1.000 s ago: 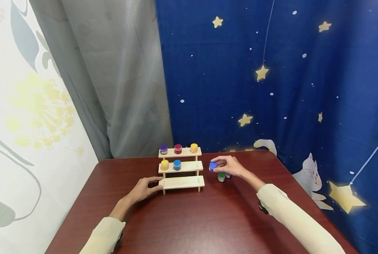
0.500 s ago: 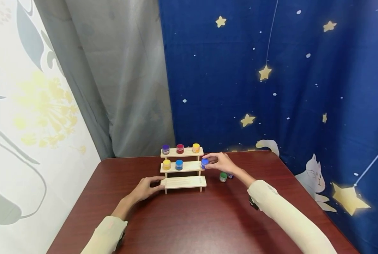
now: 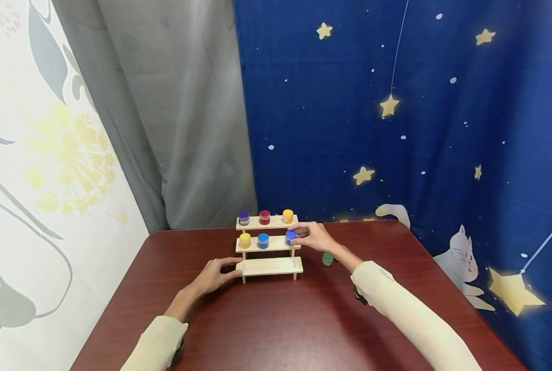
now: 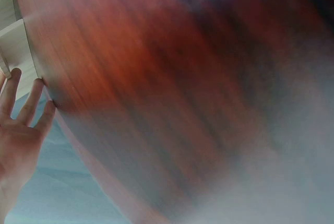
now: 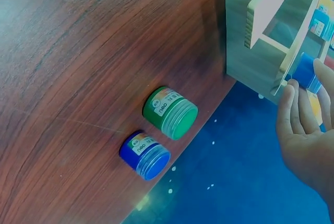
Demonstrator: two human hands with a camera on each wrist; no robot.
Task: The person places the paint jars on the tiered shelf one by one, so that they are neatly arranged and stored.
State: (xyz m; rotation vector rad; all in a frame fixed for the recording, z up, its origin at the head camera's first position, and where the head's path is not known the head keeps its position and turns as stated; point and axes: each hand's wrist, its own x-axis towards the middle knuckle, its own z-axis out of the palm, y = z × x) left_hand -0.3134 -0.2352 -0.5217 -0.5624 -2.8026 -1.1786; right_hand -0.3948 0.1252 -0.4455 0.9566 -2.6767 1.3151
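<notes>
A small three-tier wooden display rack [image 3: 269,266] stands on the table. At the left end of its lowest board, my left hand [image 3: 212,275] holds the rack between thumb and forefinger; the left wrist view shows the other fingers spread out. My right hand [image 3: 314,237] pinches a blue paint jar [image 3: 290,237] at the right end of the middle board. Beside it on that board are a yellow jar [image 3: 245,240] and a lighter blue jar [image 3: 263,240]. The top board carries a purple jar [image 3: 244,218], a red jar [image 3: 264,217] and an orange-yellow jar [image 3: 287,216].
Right of the rack, a green jar [image 5: 169,113] and a dark blue jar [image 5: 145,155] stand on the brown table [image 3: 276,319]. The right forearm mostly hides the dark blue one in the head view. A starry blue curtain [image 3: 313,129] hangs behind the table.
My right hand has carried the blue paint jar leftward from beside the rack onto the right end of the middle board. The left hand stays at the rack's lowest board.
</notes>
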